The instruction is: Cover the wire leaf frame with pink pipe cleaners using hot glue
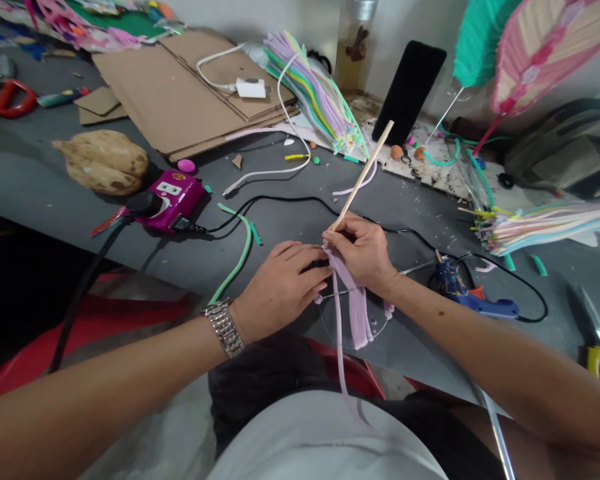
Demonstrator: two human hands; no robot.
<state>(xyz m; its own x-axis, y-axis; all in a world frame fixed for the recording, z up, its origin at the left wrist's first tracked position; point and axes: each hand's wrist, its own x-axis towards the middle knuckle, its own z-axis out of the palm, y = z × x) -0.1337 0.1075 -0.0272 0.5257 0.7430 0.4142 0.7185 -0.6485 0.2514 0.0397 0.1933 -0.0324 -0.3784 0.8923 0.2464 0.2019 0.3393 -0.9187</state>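
Note:
My right hand (363,250) is closed, pinching a thin wooden stick (365,170) that slants up and away. Below its fingers hangs a band of lilac pipe cleaners (359,313) laid side by side. My left hand (285,287), with a metal watch on the wrist, meets the right one at the top of the band. Its fingers are bent and close on the lilac work; the fingertips are partly hidden. One loose lilac pipe cleaner (339,333) trails down towards my lap. A thin wire frame (380,327) with lilac bits shows behind the band.
A blue glue gun (475,293) lies right, its black cord crossing the table. Scissors (597,327) are at the far right. A purple power socket (175,200), cardboard (145,93), pipe cleaner bundles (315,87) and a leaning phone (410,90) stand around the back and left.

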